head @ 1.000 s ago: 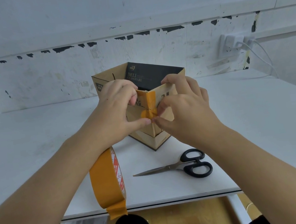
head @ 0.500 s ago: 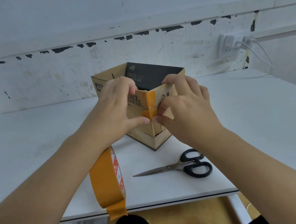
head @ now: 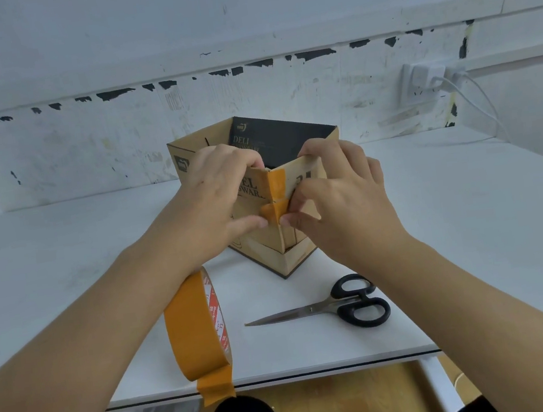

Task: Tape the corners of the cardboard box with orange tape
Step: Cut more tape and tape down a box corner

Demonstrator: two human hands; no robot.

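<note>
An open-topped cardboard box point(head: 265, 251) stands on the white table with one corner turned toward me. A strip of orange tape point(head: 276, 184) runs down that near corner from the rim. My left hand point(head: 217, 195) grips the left wall, fingers curled over the rim, and its thumb presses the tape's lower end. My right hand point(head: 341, 193) grips the right wall the same way, its thumb against the tape from the other side. The orange tape roll point(head: 192, 326) hangs round my left forearm, with a loose end dangling below it.
Black-handled scissors point(head: 345, 303) lie shut on the white table point(head: 64, 267) in front of the box, blades pointing left. The table's front edge runs just below them. A wall socket point(head: 419, 82) with a white cable is at the back right.
My left hand has slid a little left along the rim, which uncovers more of the tape strip and the box print. Both thumbs stay at the tape's lower end.
</note>
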